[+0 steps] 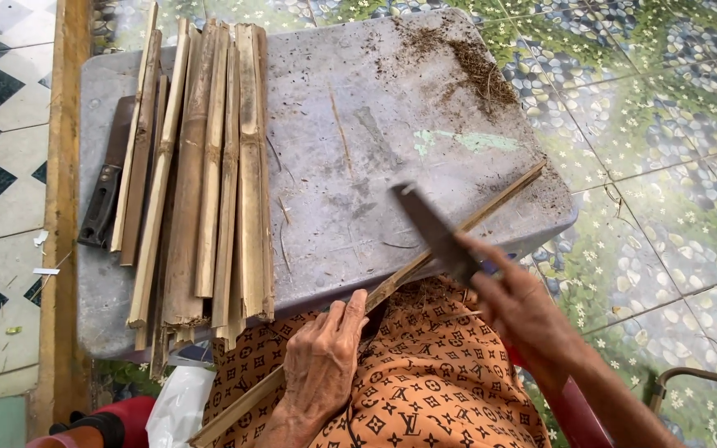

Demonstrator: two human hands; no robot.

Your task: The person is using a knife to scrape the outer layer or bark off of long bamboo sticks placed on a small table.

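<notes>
left hand (323, 358): nearest the camera, resting on the lap over patterned orange cloth (425, 390); grip closed down on the near part of the bamboo strip (425, 261), pressing it flat.
right hand (524, 311): just right of the strip, grip wrapped round the handle of the knife (435, 228); forefinger laid out along the blade's base.
strip axis: long and thin, running diagonally from near-left on the lap to far-right over the tabletop (358, 149); far end reaches the tabletop's right edge.
key relation: knife blade crosses the strip just beyond the left hand, at the tabletop's near edge; blade points away and to the left; whether the edge touches the wood cannot be told.
knife: dark flat metal, squared tip, dull surface.
tabletop: grey, scuffed, pale green paint smear, brown fibre dust at far right.
bamboo stack (201, 174): split slats, pale tan, knotted at nodes, rough ends, lying lengthwise on the left.
second knife (105, 182): dark, partly under the stack, left edge.
floor (665, 124): pebble-and-flower tiles.
</notes>
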